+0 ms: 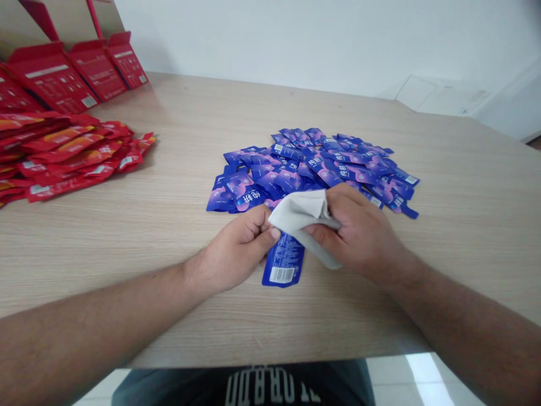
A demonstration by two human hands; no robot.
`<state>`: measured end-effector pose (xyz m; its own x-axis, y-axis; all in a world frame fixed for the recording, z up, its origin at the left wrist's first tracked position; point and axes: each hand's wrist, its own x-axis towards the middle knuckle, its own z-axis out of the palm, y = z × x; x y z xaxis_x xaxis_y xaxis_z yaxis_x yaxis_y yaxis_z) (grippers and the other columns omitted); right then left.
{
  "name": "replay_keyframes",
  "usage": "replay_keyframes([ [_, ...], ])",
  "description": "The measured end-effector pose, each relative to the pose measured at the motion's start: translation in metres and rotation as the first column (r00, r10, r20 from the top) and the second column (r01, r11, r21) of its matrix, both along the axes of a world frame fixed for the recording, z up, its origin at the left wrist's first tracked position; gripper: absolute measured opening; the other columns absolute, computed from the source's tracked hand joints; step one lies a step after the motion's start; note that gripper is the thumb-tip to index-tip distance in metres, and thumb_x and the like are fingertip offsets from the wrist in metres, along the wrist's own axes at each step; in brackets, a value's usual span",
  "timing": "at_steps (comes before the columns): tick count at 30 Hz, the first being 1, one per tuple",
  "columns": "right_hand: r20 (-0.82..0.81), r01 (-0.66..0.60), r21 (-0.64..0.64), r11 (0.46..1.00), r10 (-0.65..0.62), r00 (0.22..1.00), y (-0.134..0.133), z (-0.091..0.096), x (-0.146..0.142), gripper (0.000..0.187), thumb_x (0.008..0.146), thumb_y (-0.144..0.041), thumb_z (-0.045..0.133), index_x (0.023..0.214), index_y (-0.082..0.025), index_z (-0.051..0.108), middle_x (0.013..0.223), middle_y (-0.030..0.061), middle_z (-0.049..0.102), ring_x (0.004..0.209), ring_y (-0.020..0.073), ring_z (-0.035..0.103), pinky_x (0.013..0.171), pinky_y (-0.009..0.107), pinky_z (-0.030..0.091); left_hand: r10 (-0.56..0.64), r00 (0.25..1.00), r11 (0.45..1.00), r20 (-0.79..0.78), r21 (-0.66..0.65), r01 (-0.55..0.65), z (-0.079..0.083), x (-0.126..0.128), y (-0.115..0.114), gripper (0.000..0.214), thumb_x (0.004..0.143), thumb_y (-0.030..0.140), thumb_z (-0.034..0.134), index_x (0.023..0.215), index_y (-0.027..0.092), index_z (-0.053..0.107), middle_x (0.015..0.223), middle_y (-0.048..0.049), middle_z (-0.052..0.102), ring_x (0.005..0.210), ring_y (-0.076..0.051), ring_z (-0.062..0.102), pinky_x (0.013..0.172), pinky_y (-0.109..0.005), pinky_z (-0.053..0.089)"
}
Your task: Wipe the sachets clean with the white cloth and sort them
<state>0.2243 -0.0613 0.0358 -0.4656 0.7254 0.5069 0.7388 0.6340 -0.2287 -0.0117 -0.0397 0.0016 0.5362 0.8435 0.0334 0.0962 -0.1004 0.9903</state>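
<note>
My left hand point(239, 249) pinches the top of a blue foil sachet point(283, 265), whose barcode end hangs toward me on the table. My right hand point(359, 234) is shut on a grey cloth point(298, 214), which is folded around the sachet's upper part and hides it. Both hands meet over the near edge of a loose heap of several blue and purple sachets point(313, 169). The heap lies on a light wood-grain table point(127, 237), just beyond my fingers.
A stack of red sachets point(63, 152) lies at the table's left side. Open red cartons point(54, 76) stand in a row behind it at the far left. A white wall point(296, 39) rises beyond the far table edge. My dark printed shirt point(262, 386) shows below the near edge.
</note>
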Motion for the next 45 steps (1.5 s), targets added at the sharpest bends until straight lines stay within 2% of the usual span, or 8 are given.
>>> replay_keyframes([
  [5,0.177,-0.255,-0.156,0.954,0.281,0.943,-0.011,-0.004,-0.01,0.01,0.098,-0.03,0.063,0.096,-0.021,0.06,0.098,0.0041,0.063,0.086,0.0193,0.058,0.073,0.032,0.047,0.118,0.993,0.992,0.013,0.042,-0.119,0.002,0.001,0.002,0.022,0.096,0.031,0.059,0.081,0.02,0.046,0.071,0.0038,0.049,0.062,-0.01,0.044,0.055,-0.022,0.038],
  [11,0.029,-0.019,-0.019,1.0,0.019,0.999,-0.001,-0.002,-0.002,0.023,0.1,-0.04,0.06,0.098,-0.017,0.06,0.097,0.0084,0.062,0.093,0.023,0.059,0.08,0.034,0.049,0.075,0.993,0.995,0.095,-0.07,-0.068,-0.001,0.003,0.001,0.025,0.096,0.037,0.063,0.084,0.021,0.047,0.065,0.0064,0.046,0.053,-0.008,0.039,0.05,-0.021,0.034],
  [16,0.177,-0.29,-0.174,0.941,0.32,0.931,-0.01,-0.003,-0.01,0.011,0.099,-0.031,0.061,0.096,-0.02,0.062,0.097,0.0043,0.063,0.084,0.0192,0.059,0.072,0.032,0.047,0.119,0.99,0.993,0.072,-0.01,-0.119,-0.001,0.001,0.002,0.023,0.096,0.033,0.06,0.083,0.021,0.047,0.069,0.0044,0.05,0.059,-0.01,0.043,0.054,-0.022,0.037],
  [21,0.005,-0.021,-0.027,0.999,0.021,1.0,-0.002,-0.002,-0.003,0.024,0.101,-0.04,0.059,0.102,-0.016,0.061,0.097,0.0081,0.063,0.093,0.0231,0.06,0.081,0.035,0.05,0.025,0.997,0.999,0.068,-0.049,-0.022,0.0,0.0,0.0,0.025,0.096,0.038,0.063,0.085,0.021,0.048,0.069,0.0053,0.047,0.057,-0.01,0.042,0.052,-0.022,0.036],
  [28,0.154,-0.277,-0.16,0.947,0.301,0.941,-0.01,-0.007,-0.01,0.01,0.098,-0.031,0.063,0.096,-0.021,0.062,0.098,0.004,0.063,0.085,0.0193,0.059,0.072,0.032,0.047,0.087,0.996,0.994,0.021,0.063,-0.088,0.002,0.0,0.001,0.023,0.098,0.033,0.058,0.082,0.02,0.047,0.07,0.0039,0.048,0.061,-0.01,0.042,0.055,-0.023,0.037],
  [34,-0.076,0.011,-0.014,1.0,-0.012,0.997,0.001,-0.002,0.0,0.026,0.099,-0.043,0.062,0.102,-0.017,0.063,0.095,0.0072,0.064,0.093,0.0231,0.06,0.082,0.034,0.049,-0.029,0.999,0.999,-0.031,0.043,0.03,0.002,-0.001,0.0,0.022,0.097,0.037,0.06,0.086,0.019,0.051,0.077,0.0018,0.055,0.067,-0.012,0.048,0.06,-0.024,0.042],
  [40,0.147,-0.26,-0.179,0.949,0.287,0.947,-0.01,-0.005,-0.012,0.012,0.096,-0.032,0.065,0.097,-0.02,0.062,0.099,0.0057,0.064,0.087,0.0198,0.06,0.075,0.032,0.049,0.081,0.997,0.995,-0.005,0.066,-0.08,0.003,0.0,0.002,0.024,0.097,0.034,0.058,0.081,0.02,0.048,0.07,0.0037,0.048,0.062,-0.01,0.042,0.054,-0.022,0.038],
  [45,-0.03,0.076,-0.013,0.997,-0.077,0.997,-0.002,0.0,0.001,0.015,0.098,-0.035,0.06,0.098,-0.021,0.062,0.095,0.0074,0.064,0.092,0.0244,0.062,0.078,0.035,0.053,0.034,0.999,0.999,0.026,0.026,-0.035,0.019,-0.009,0.012,0.026,0.097,0.038,0.059,0.083,0.02,0.046,0.067,0.0059,0.045,0.055,-0.008,0.041,0.05,-0.021,0.036],
])
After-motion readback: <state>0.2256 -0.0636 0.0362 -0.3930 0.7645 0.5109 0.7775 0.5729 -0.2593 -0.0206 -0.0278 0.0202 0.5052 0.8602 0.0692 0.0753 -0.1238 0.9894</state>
